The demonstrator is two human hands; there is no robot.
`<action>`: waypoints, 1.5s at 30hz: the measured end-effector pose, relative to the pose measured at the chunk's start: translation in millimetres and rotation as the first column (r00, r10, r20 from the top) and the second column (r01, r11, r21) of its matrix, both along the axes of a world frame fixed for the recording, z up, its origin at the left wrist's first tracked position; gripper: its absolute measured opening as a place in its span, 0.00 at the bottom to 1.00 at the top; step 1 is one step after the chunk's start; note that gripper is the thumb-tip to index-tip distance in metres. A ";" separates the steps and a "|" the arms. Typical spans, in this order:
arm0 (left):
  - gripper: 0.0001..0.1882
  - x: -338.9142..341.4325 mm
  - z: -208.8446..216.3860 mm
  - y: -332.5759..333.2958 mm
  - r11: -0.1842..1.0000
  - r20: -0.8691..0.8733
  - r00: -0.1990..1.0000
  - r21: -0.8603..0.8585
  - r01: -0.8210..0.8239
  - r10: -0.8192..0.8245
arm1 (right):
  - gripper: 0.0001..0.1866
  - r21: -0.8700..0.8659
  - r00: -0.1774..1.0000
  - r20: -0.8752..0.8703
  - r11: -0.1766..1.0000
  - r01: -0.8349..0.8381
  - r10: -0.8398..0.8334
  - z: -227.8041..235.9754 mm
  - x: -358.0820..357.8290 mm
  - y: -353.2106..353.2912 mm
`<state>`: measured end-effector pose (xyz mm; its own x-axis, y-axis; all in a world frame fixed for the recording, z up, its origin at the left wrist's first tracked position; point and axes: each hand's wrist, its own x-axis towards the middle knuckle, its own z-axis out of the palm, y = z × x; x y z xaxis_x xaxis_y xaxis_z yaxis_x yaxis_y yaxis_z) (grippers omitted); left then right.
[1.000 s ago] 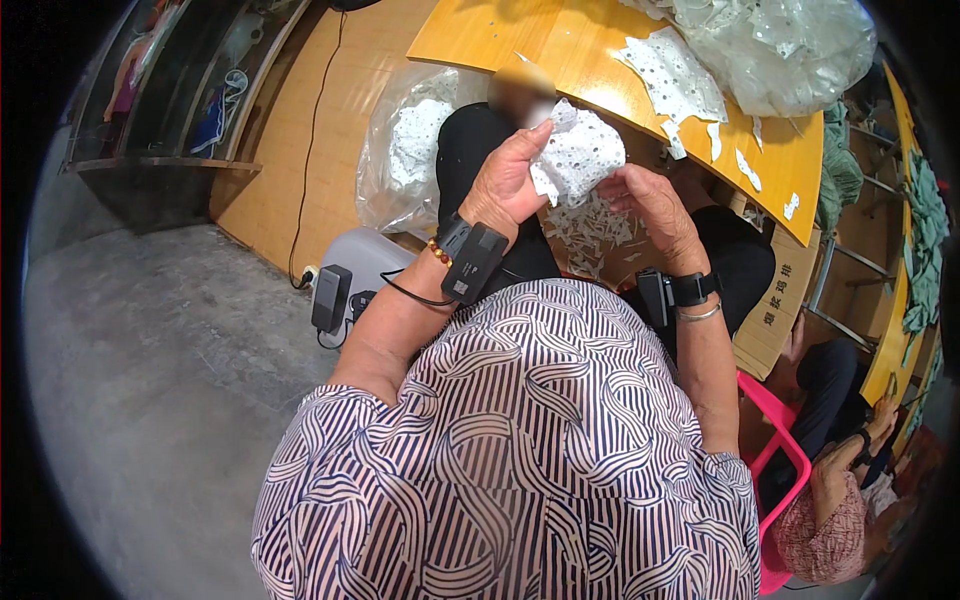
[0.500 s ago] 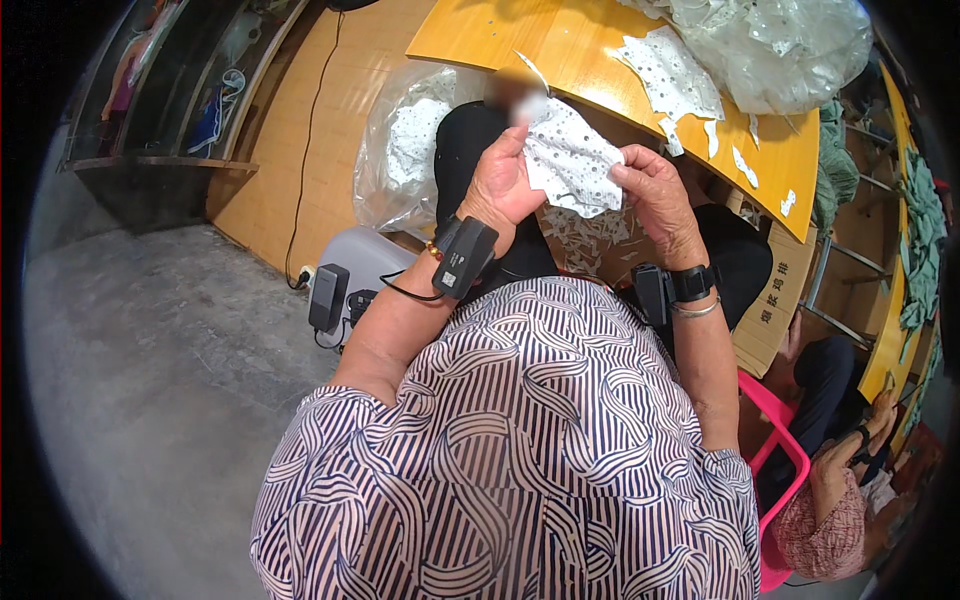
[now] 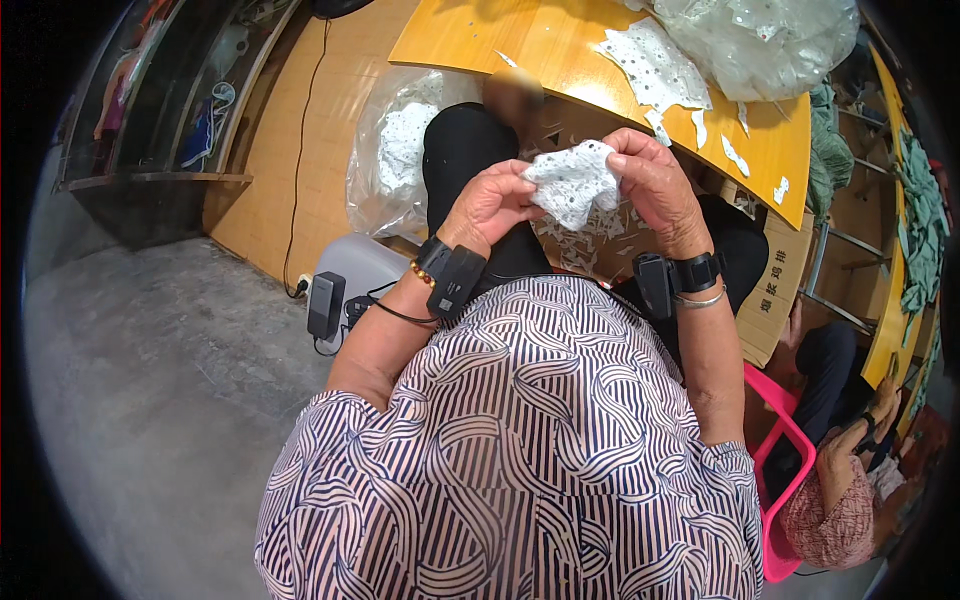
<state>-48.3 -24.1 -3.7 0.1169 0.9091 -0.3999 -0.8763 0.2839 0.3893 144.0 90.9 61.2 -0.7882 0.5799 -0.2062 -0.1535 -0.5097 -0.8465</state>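
Between my hands, above my lap, a white cloth piece (image 3: 572,183) with grey dots is held up, bunched and folded. My left hand (image 3: 492,205) pinches its left edge between thumb and fingers. At the upper right edge, my right hand (image 3: 655,180) grips it with thumb and forefinger. Below the cloth, many small white scraps (image 3: 585,243) lie in a box between my legs. More dotted cloth (image 3: 655,68) lies on the yellow table ahead, with thin offcuts (image 3: 735,155) near the table's edge.
A clear plastic bag (image 3: 365,180) with white dotted pieces stands left of my knee. Another large plastic bag (image 3: 765,45) rests on the yellow table (image 3: 470,35). A cardboard flap (image 3: 775,290) and a pink stool (image 3: 785,430) are at right, near another person's arm (image 3: 840,455).
The cloth piece, spread flatter before, is now bunched up. My left hand has moved lower and turned, pinching its left edge; my right hand has risen slightly.
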 end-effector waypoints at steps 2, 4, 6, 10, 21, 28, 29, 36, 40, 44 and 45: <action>0.15 -8.0 -10.5 -5.6 0.997 -0.146 0.988 -0.073 0.039 -0.050 | 0.06 0.026 0.999 0.046 0.999 -0.020 0.019 14.3 0.3 -4.2; 0.16 -4.8 3.7 -3.4 0.999 -0.250 0.968 -0.048 -0.002 -0.010 | 0.06 0.049 0.991 0.118 0.996 -0.071 0.065 23.2 1.0 -7.6; 0.21 -3.1 12.7 2.2 0.997 -0.375 0.925 0.077 -0.029 0.056 | 0.06 0.092 0.982 0.146 0.987 -0.134 0.120 22.7 2.8 -7.7; 0.32 11.2 54.1 18.3 0.933 -0.519 0.851 0.339 0.123 0.077 | 0.06 0.099 0.950 0.213 0.962 -0.255 0.229 29.1 -0.6 -10.6; 0.18 41.9 40.7 14.8 0.970 -0.420 0.897 0.121 0.210 -0.141 | 0.11 0.055 0.981 0.170 0.994 -0.099 0.089 16.2 3.1 -7.0; 0.14 33.9 42.7 12.2 0.961 -0.505 0.843 0.088 0.263 -0.185 | 0.11 0.094 0.991 0.136 0.995 -0.020 0.008 -3.8 9.9 -3.2; 0.14 33.3 38.6 12.0 0.961 -0.505 0.843 0.086 0.263 -0.185 | 0.11 0.092 0.992 0.128 0.996 -0.019 0.007 -4.1 8.1 -3.8; 0.12 41.0 39.1 13.5 0.951 -0.360 0.895 0.054 0.303 -0.265 | 0.10 0.248 0.967 0.250 0.962 -0.118 0.054 -1.9 4.5 -3.5; 0.11 41.0 44.2 10.8 0.960 -0.275 0.926 0.040 0.278 -0.257 | 0.09 0.404 0.958 0.286 0.910 -0.089 -0.033 -7.9 -1.2 -6.0; 0.13 36.5 30.1 12.4 0.958 -0.251 0.939 0.099 0.268 -0.237 | 0.08 0.573 0.951 0.296 0.813 -0.107 -0.084 -23.9 -3.2 -7.1; 0.13 35.9 28.5 12.7 0.962 -0.192 0.957 0.126 0.242 -0.216 | 0.08 0.573 0.952 0.296 0.813 -0.106 -0.084 -26.4 -4.6 -8.5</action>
